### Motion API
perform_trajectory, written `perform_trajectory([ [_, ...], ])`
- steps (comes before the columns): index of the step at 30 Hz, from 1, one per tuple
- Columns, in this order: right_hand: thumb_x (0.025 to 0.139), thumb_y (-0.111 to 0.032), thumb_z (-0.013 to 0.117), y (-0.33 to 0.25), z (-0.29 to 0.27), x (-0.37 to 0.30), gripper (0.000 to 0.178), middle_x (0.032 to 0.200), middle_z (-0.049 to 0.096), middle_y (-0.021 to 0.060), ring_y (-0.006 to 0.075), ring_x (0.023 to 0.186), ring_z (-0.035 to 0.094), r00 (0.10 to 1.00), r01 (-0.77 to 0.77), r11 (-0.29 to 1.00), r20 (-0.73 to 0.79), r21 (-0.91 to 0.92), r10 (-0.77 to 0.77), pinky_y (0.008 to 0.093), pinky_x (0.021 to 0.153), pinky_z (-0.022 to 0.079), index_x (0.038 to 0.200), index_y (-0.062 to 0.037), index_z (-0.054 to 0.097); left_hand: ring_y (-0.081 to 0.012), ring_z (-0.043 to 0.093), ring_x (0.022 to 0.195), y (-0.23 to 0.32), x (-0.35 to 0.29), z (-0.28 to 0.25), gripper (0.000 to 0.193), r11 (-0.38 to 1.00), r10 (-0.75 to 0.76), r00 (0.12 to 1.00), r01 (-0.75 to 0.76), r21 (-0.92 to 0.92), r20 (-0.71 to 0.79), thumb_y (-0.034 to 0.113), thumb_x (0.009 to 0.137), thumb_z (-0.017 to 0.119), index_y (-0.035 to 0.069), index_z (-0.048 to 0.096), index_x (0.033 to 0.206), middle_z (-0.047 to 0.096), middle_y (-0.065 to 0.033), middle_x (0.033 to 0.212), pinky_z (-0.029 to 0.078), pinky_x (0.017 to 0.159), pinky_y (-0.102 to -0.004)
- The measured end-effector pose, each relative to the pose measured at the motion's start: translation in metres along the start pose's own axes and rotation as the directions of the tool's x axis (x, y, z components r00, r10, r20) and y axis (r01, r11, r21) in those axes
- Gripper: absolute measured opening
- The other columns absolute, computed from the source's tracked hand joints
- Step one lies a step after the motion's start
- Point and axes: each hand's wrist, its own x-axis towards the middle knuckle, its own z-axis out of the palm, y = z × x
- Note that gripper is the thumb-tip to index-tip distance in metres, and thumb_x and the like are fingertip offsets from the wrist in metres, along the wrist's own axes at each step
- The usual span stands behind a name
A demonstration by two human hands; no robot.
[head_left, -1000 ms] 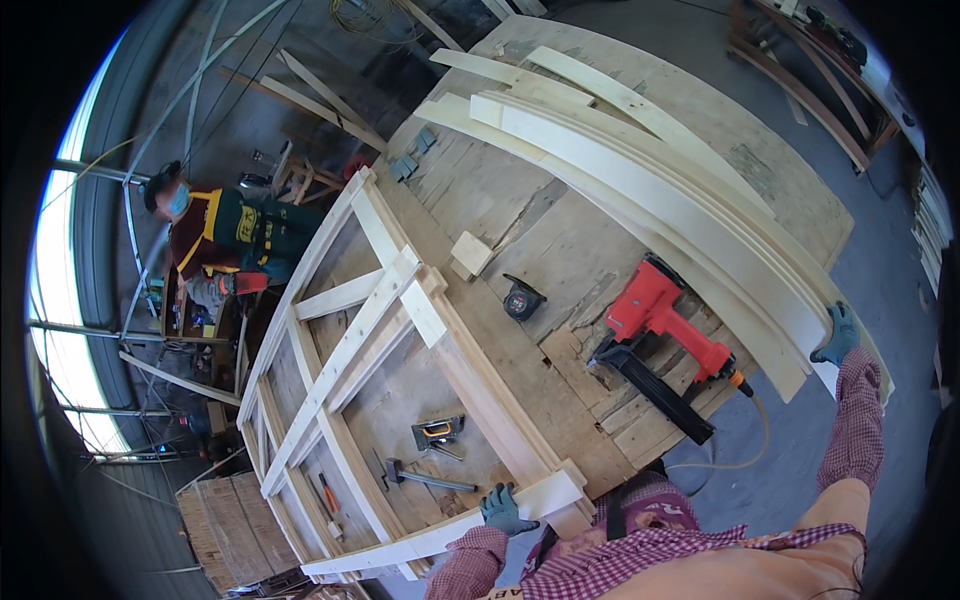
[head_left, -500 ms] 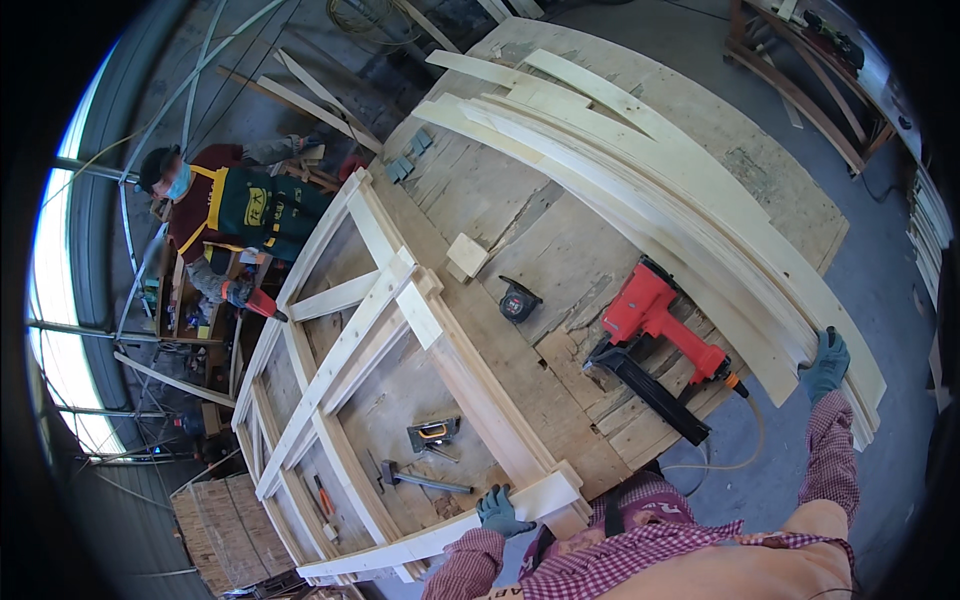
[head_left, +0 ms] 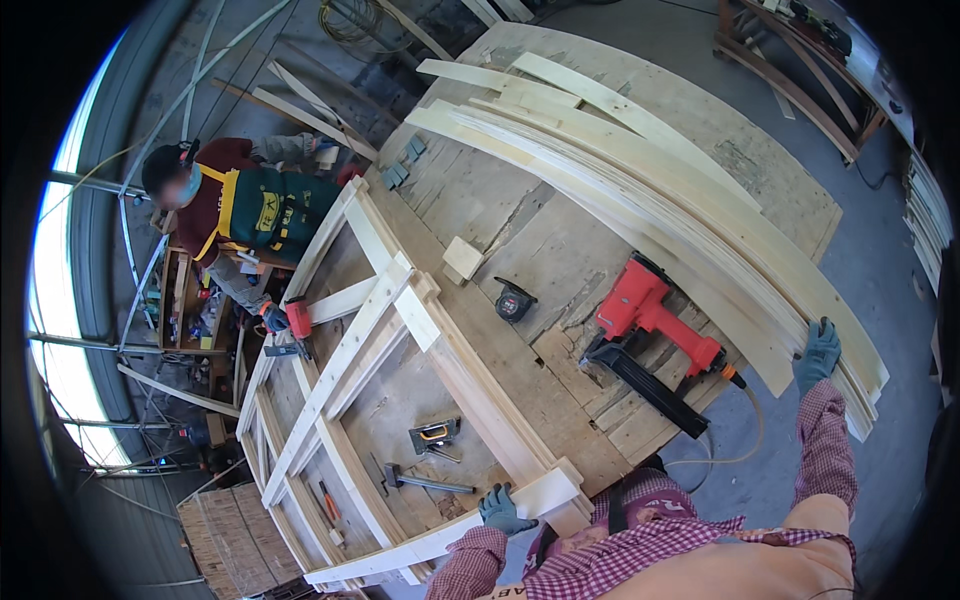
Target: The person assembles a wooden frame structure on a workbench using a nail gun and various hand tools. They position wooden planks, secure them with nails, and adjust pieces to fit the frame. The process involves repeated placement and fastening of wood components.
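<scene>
Handling strips (head_left: pixel 700 245), right hand (head_left: pixel 818 357) apparently grips their ends; left hand (head_left: pixel 504 510) rests fingers-spread on frame (head_left: pixel 336 380); separating one needs pinching.

"What's worn at six o'clock?"
"A blue-grey left glove (head_left: pixel 506 509), meeting a plum checked left sleeve (head_left: pixel 468 568)."
"And toward four?"
"A matching right glove (head_left: pixel 820 356) and right sleeve (head_left: pixel 827 440)."
"Around five?"
"Plum-and-white gingham cloth (head_left: pixel 650 541), bordering a peach-coloured garment (head_left: pixel 740 575)."
</scene>
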Motion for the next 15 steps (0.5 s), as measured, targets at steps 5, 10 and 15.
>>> perform_trajectory([
  [5, 0.057, -0.022, 0.078, -0.002, -0.006, 0.000, 0.078, 0.137, 0.031, 0.0157, 0.0335, 0.127, 0.029, 0.999, -0.018, 1.000, 0.026, -0.010, 0.018, 0.0429, 0.105, 0.025, 0.126, -0.0109, 0.043, -0.0369, 0.018, 0.134, 0.002, -0.001, 0.002, 0.123, 1.000, -0.006, 1.000, 0.006, 0.009, -0.020, 0.063, 0.048, 0.076, 0.010, 0.018, 0.142, 0.022, -0.0198, 0.143, 0.009, 0.109, -0.0508],
  [10, 0.058, -0.022, 0.077, -0.008, -0.015, -0.001, 0.078, 0.138, 0.031, 0.0152, 0.0330, 0.128, 0.028, 0.998, -0.051, 0.999, 0.048, -0.017, 0.052, 0.0425, 0.105, 0.025, 0.127, -0.0113, 0.043, -0.0365, 0.019, 0.134, 0.001, -0.002, 0.009, 0.122, 1.000, 0.008, 0.995, -0.008, 0.000, -0.095, 0.063, 0.047, 0.076, 0.010, 0.018, 0.141, 0.023, -0.0197, 0.143, 0.010, 0.108, -0.0509],
  [15, 0.057, -0.021, 0.077, 0.003, 0.002, 0.016, 0.084, 0.142, 0.027, 0.0147, 0.0316, 0.133, 0.024, 0.997, -0.060, 0.998, 0.037, -0.026, 0.061, 0.0439, 0.108, 0.021, 0.131, -0.0120, 0.038, -0.0369, 0.019, 0.133, -0.003, 0.003, 0.014, 0.122, 1.000, 0.013, 0.994, -0.014, -0.007, -0.108, 0.061, 0.047, 0.078, 0.010, 0.019, 0.140, 0.025, -0.0198, 0.142, 0.010, 0.108, -0.0514],
])
